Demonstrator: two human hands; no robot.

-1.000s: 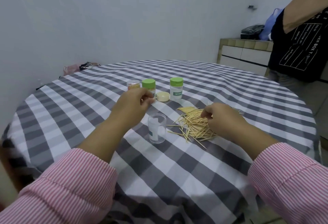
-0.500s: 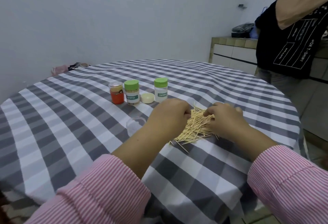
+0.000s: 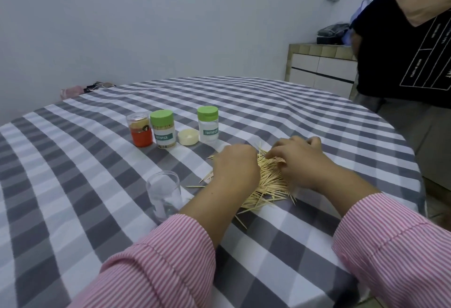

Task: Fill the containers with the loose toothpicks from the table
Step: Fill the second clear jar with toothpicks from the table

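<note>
Toothpicks (image 3: 268,180) lie under both hands, long axes toward one o'clock; left hand (image 3: 235,168) and right hand (image 3: 301,161) curl fingers onto them; open jar (image 3: 164,191) at nine o'clock, nearer left.

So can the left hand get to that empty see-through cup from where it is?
Probably yes. The left hand is on the toothpicks, and the clear cup stands open right beside its wrist, with only bare tablecloth between.

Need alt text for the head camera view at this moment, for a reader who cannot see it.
Both hands, left and right, rest curled on a pile of loose wooden toothpicks on a grey-and-white checked tablecloth. An open clear plastic container stands left of the pile; behind are two green-lidded toothpick jars, an orange-filled jar and a loose cream lid.
</note>
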